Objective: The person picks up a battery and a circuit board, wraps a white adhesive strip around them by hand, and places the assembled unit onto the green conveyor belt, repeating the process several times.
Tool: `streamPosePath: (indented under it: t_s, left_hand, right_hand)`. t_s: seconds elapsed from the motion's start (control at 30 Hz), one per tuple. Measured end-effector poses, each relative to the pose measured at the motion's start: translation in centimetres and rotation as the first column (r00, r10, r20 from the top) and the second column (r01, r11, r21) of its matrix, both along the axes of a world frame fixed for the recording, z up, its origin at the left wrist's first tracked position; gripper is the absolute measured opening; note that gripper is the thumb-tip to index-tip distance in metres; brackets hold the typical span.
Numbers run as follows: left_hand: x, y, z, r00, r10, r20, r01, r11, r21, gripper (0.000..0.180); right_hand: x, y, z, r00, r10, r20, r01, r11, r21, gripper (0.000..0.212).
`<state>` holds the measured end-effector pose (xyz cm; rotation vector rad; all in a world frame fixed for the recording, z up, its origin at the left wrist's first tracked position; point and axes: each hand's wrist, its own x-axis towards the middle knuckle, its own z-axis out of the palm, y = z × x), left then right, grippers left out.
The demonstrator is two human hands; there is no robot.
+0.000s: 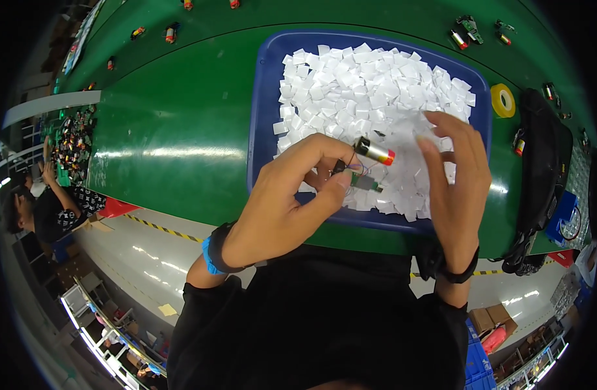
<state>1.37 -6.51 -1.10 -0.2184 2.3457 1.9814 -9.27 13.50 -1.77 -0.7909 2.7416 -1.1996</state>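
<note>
My left hand (292, 195) pinches a small green circuit board (365, 182) between thumb and fingers. Thin coloured wires join the board to a silver battery cell (374, 151) with a red and yellow end, which sits just above it. My right hand (457, 175) hovers over the right part of a blue tray (254, 130), thumb and index fingertips apart, and I see nothing between them. Beneath both hands, the tray is heaped with small white square slips (363, 84). A pale blur beside the right fingertips cannot be told apart from the slips.
A yellow tape roll (503, 101) stands right of the tray, beside a black bag (544, 156). Several cells with boards lie along the far side of the green table (168, 143). At far left, another person (48, 201) sits near a pile of such parts (72, 143).
</note>
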Motion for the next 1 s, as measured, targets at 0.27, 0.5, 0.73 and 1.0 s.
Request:
streamPosePath:
  t_s: [0.27,0.5,0.73,1.0]
  left_hand:
    - [-0.7,0.7,1.6,0.981,-0.088,0.173,0.120,0.976,-0.182,0.008]
    - [-0.9,-0.8,-0.8,0.979,-0.165,0.124,0.145,0.978,0.151,0.008]
    - [-2.0,-0.8,0.3,0.888,-0.210,0.409,-0.245,0.537,0.807,0.021]
    - [-0.5,0.1,1.0,0.933,-0.122,0.339,-0.038,0.902,0.429,0.030]
  right_hand:
    - [1.6,-0.4,0.6,0.891,0.282,0.355,-0.156,0.927,-0.342,0.026]
    - [1.4,0.0,1.7,0.941,0.331,0.075,-0.309,0.927,-0.213,0.026]
    - [1.9,-0.2,0.5,0.797,0.383,-0.467,-0.455,0.889,-0.048,0.017]
    - [2.7,-0.2,1.7,0.845,0.318,-0.430,-0.353,0.935,-0.003,0.021]
